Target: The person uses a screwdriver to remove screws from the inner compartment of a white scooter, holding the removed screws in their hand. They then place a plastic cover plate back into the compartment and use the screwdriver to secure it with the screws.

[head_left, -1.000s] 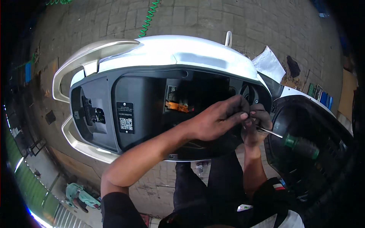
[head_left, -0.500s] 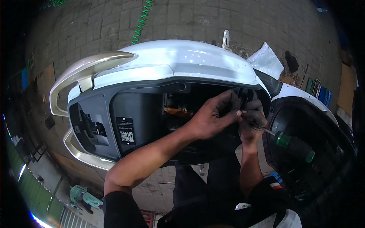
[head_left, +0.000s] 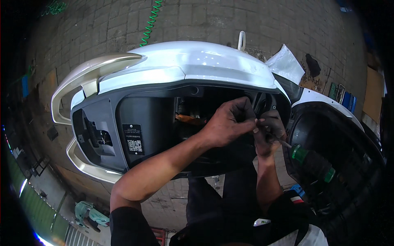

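I've got the right hand [head_left: 269, 132] grasping the screwdriver [head_left: 312, 163] by its shaft at the storage bin's [head_left: 150, 119] right end; left hand [head_left: 230, 123] pinching, on what I can't tell. Relaxed fingers could drop the tool inside.

We observe glossy white on the scooter's body panel [head_left: 221, 61], pale metallic gold on the grab rail [head_left: 108, 61] and dark grey in the storage compartment [head_left: 152, 112]. The black label [head_left: 127, 130] shows us pale lettering and a black-and-white chequered code; a strip [head_left: 189, 119] is orange. We note green bands on the dark-handled screwdriver [head_left: 313, 163], red and white on the black right sleeve [head_left: 281, 211], vivid green on the coiled hose [head_left: 150, 25] and grey brickwork patterning on the paving [head_left: 119, 24].
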